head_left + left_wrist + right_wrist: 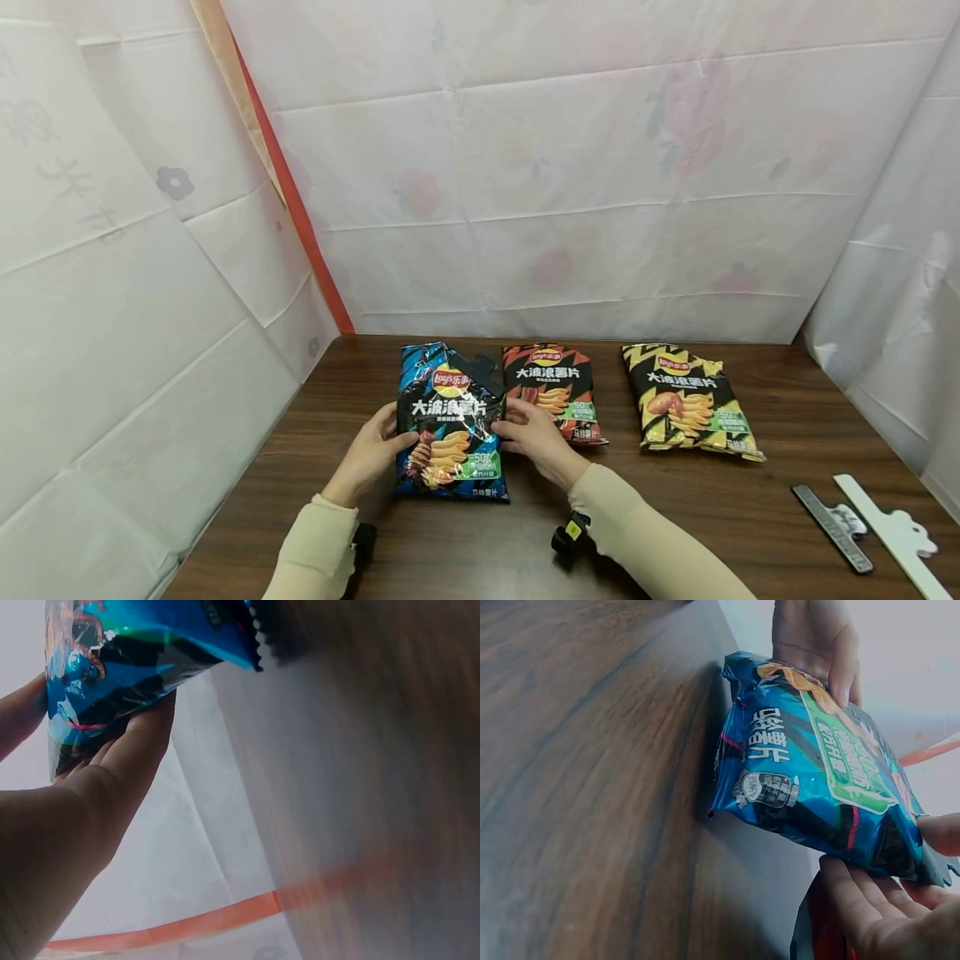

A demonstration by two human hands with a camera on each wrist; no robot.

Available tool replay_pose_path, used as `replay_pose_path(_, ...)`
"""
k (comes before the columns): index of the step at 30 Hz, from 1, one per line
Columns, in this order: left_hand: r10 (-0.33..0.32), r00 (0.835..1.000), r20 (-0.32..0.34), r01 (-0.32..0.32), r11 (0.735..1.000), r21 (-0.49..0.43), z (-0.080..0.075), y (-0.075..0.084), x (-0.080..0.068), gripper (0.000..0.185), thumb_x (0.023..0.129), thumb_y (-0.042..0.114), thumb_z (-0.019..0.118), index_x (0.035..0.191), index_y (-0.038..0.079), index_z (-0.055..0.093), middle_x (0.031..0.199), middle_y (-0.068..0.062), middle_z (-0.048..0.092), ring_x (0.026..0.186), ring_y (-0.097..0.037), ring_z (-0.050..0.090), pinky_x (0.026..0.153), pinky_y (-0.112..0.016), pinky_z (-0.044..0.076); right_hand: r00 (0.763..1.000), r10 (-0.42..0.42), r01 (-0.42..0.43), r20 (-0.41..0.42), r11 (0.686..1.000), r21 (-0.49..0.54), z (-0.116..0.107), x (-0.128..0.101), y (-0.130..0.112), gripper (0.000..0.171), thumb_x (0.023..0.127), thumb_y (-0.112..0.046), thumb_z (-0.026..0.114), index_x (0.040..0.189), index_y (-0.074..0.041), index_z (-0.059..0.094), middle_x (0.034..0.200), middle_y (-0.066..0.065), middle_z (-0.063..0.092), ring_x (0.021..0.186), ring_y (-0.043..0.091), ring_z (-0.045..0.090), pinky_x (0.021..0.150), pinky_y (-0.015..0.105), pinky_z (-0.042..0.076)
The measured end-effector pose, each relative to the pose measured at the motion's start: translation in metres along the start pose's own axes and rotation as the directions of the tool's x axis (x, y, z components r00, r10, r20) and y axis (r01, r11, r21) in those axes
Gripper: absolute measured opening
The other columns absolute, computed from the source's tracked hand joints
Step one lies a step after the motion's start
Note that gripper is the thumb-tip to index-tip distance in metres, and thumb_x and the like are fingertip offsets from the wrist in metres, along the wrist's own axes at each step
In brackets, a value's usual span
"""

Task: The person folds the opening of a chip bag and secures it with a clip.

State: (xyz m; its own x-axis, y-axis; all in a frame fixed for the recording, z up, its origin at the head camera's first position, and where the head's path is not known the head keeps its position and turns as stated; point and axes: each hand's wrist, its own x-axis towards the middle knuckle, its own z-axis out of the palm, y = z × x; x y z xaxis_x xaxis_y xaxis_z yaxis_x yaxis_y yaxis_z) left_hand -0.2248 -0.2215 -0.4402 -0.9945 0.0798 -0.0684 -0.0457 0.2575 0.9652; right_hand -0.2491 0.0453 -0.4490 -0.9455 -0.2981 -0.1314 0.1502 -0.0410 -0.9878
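Both hands hold a blue-and-black bag of potato chips (450, 429) by its two sides, with the printed front facing up. My left hand (367, 454) grips the left edge, thumb on the front. The right hand (542, 437) grips the opposite edge, its thumb also on the front. A black clip (480, 372) sits slantwise across the bag's upper right corner. In the right wrist view, the bag (802, 765) has its lower end near the tabletop, and fingers (862, 896) support its underside. The left wrist view shows the left hand (120, 765) beneath the bag (142, 652).
A red chip bag (555, 392) lies just right of the blue one, partly behind the right hand. Farther right is a yellow chip bag (690, 404). A dark grey clip (831, 527) and a white clip (892, 533) lie at the table's right (712, 517).
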Motion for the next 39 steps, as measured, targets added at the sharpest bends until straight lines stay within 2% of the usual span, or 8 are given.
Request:
replay_pose_path(6,-0.01,0.999,-0.031,0.01,1.0,0.013,-0.006,0.002,0.003,0.058,0.098,0.005,0.057,0.15,0.007,0.033,0.152,-0.023,0.04,0.134,-0.034,0.046,0.107,-0.049,0.043,1.0,-0.017,0.018,0.016,0.998,-0.059,0.007,0.005,-0.005,0.049,0.097,-0.007,0.06,0.144,-0.005,0.047,0.125,0.02,0.059,0.108,0.022,0.063,0.09,0.042,0.055)
replay_pose_path(13,-0.016,0.999,-0.046,0.017,1.0,0.007,-0.011,0.006,0.006,0.059,0.099,0.004,0.055,0.152,0.006,0.029,0.152,-0.023,0.039,0.138,-0.035,0.042,0.112,-0.053,0.035,1.0,-0.005,0.006,0.017,0.998,-0.06,0.012,0.014,-0.009,0.048,0.097,-0.007,0.059,0.144,-0.008,0.048,0.121,0.016,0.06,0.107,0.021,0.062,0.092,0.042,0.054)
replay_pose_path(19,-0.015,0.998,-0.066,0.017,0.999,0.031,-0.013,0.005,0.01,0.059,0.099,0.005,0.055,0.152,0.006,0.029,0.153,-0.023,0.038,0.137,-0.036,0.043,0.108,-0.051,0.04,1.0,0.009,-0.009,0.007,0.998,-0.062,0.016,0.021,-0.01,0.048,0.097,-0.005,0.057,0.145,-0.008,0.047,0.124,0.016,0.06,0.112,0.023,0.062,0.095,0.045,0.053)
replay_pose_path(22,-0.017,0.997,-0.069,0.018,1.0,0.013,-0.014,0.004,0.012,0.058,0.1,0.004,0.054,0.152,0.006,0.028,0.152,-0.024,0.04,0.136,-0.035,0.045,0.109,-0.05,0.04,1.0,0.009,-0.01,-0.001,0.998,-0.065,0.019,0.024,-0.012,0.051,0.098,-0.005,0.056,0.147,-0.006,0.042,0.13,0.019,0.058,0.117,0.028,0.061,0.097,0.048,0.051)
replay_pose_path(28,-0.02,0.997,-0.08,0.019,1.0,-0.007,-0.018,0.003,0.016,0.059,0.1,0.006,0.054,0.153,0.007,0.027,0.15,-0.024,0.043,0.133,-0.031,0.047,0.103,-0.041,0.046,1.0,0.021,-0.021,0.002,0.999,-0.029,0.023,0.031,-0.014,0.06,0.099,-0.005,0.055,0.153,-0.003,0.029,0.145,0.026,0.046,0.13,0.037,0.051,0.103,0.05,0.046)
replay_pose_path(33,-0.043,0.995,-0.093,0.045,0.999,0.013,-0.021,0.003,0.02,0.06,0.1,0.008,0.054,0.153,0.009,0.026,0.148,-0.024,0.044,0.128,-0.031,0.052,0.099,-0.04,0.05,0.999,0.039,-0.039,-0.002,0.999,0.006,0.027,0.037,-0.012,0.063,0.099,-0.004,0.054,0.154,-0.003,0.025,0.15,0.028,0.038,0.136,0.04,0.045,0.107,0.052,0.041)
replay_pose_path(39,-0.051,0.99,-0.129,0.056,0.998,0.036,-0.022,0.002,0.027,0.059,0.1,0.008,0.054,0.153,0.009,0.027,0.148,-0.025,0.043,0.128,-0.033,0.052,0.097,-0.042,0.051,0.999,0.039,-0.039,-0.002,0.999,0.029,0.031,0.041,-0.013,0.064,0.1,-0.005,0.052,0.156,-0.006,0.022,0.151,0.027,0.038,0.138,0.039,0.042,0.109,0.054,0.038)
